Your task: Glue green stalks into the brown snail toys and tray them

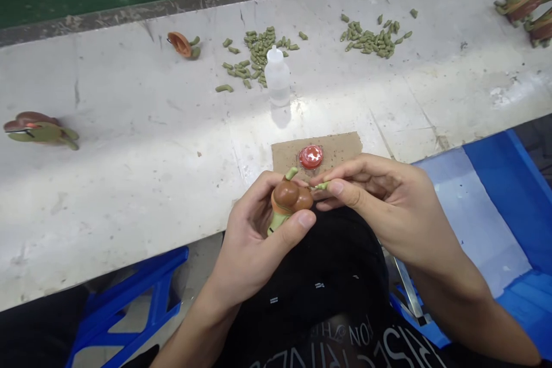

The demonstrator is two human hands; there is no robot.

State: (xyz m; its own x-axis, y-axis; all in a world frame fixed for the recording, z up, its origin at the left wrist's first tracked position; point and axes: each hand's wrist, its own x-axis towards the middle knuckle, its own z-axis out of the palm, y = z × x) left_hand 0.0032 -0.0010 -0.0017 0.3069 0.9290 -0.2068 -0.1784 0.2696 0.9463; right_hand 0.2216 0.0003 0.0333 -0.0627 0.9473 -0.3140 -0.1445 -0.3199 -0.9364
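A small brown and green figure (290, 196) is held in my left hand (263, 236), its thumb across the lower front and a green stub pointing up. To its right, my right hand (379, 201) pinches a small light-green piece (321, 186) between thumb and fingers, the piece's tip close to the figure's side. Whether they touch I cannot tell. Just beyond the hands, a red cap-like dish (311, 156) with shiny contents rests on a piece of brown cardboard (345, 146).
Behind the cardboard stands a translucent bottle (278, 77). Two piles of green pieces (259, 49) (377, 40) lie farther back. Partly assembled figures (41, 128) (184, 45) (524, 3) are spread along the table (129, 184). A blue bin (500, 184) is at right, a blue stool (146, 293) below left.
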